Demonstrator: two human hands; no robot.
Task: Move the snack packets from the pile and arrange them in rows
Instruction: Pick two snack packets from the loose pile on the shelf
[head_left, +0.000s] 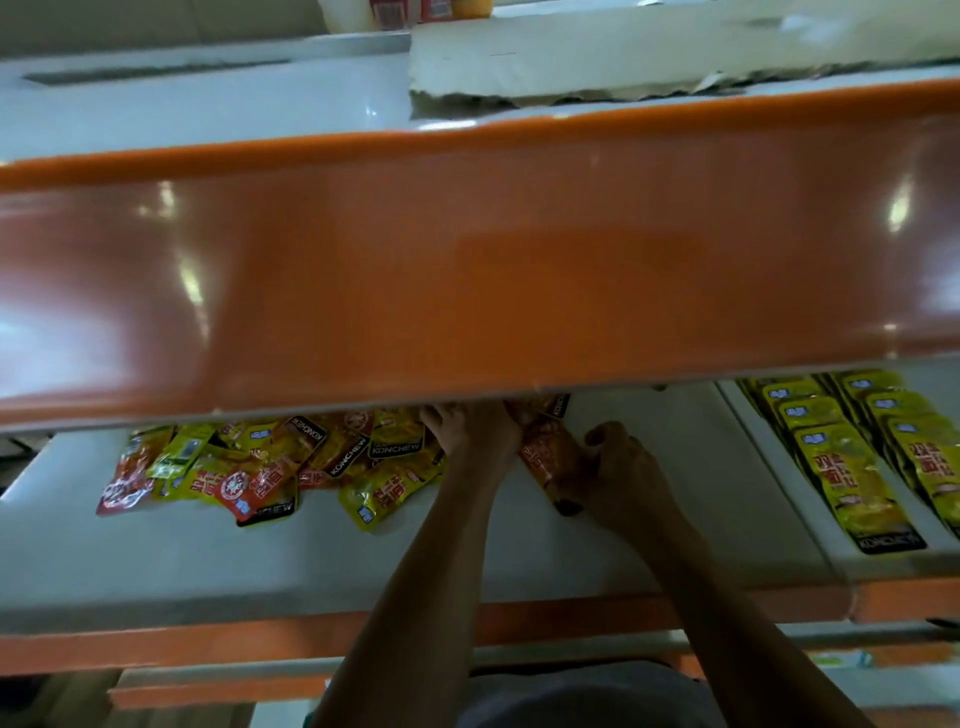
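A loose pile of red and yellow snack packets (270, 462) lies on the white shelf (208, 561), left of centre. My left hand (467, 431) reaches into the pile's right edge, its fingertips partly hidden under the orange upper shelf front. My right hand (618, 467) grips a stack of red packets (550, 457) lying just right of the left hand. Two rows of yellow packets (852, 467) lie overlapped on the shelf section at the right.
The wide orange shelf front (467, 270) overhangs and hides the back of the shelf. A white divider (779, 467) separates the right section. An orange edge strip (260, 639) runs along the shelf's front. Torn cardboard (623, 57) lies on top above.
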